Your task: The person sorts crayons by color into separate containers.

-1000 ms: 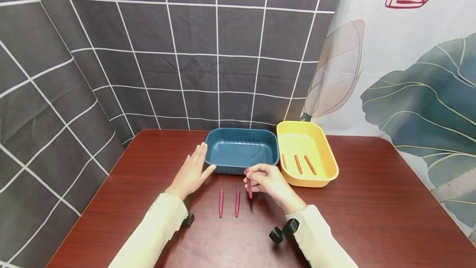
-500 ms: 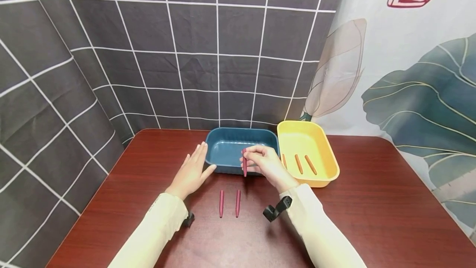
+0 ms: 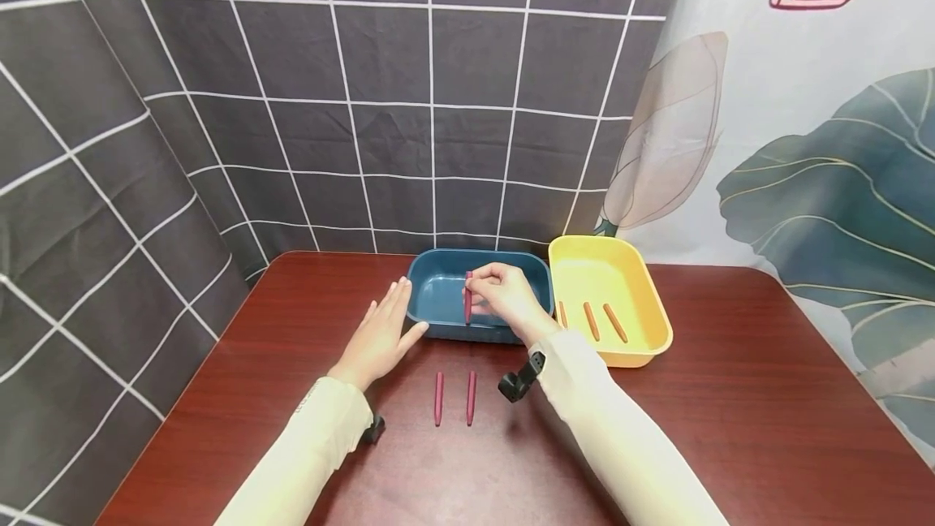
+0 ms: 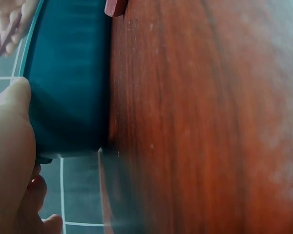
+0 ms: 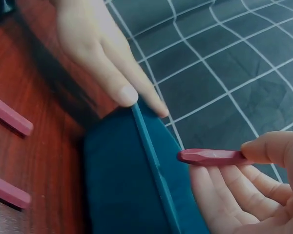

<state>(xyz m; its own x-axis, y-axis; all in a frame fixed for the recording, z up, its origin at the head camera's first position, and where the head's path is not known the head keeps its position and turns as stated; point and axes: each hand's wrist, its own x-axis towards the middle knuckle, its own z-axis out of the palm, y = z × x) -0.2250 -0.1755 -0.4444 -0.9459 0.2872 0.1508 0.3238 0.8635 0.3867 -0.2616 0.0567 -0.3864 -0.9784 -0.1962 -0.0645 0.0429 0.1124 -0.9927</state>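
My right hand [image 3: 506,296] pinches a dark red crayon [image 3: 468,305] between thumb and fingers, over the blue plastic bin [image 3: 454,332]. In the right wrist view this crayon [image 5: 212,156] is faceted with a tapered end, above the bin's rim [image 5: 158,178]. With fingers straight, my left hand [image 3: 376,338] lies along the bin's left end; its thumb [image 4: 20,92] touches the rim in the left wrist view. Two more dark red crayons, a left one [image 3: 439,398] and a right one [image 3: 471,398], lie side by side on the table in front of the bin.
To the right of the blue bin, close against it, stands a yellow bin [image 3: 652,316] holding orange crayons [image 3: 591,321]. The reddish-brown wooden table [image 3: 730,380] ends at a grey tile-patterned curtain [image 3: 380,136] behind.
My right hand has lifted the crayon from near the table in front of the blue bin, carrying it forward and slightly left over the bin. The left hand has stayed at the bin's left end.
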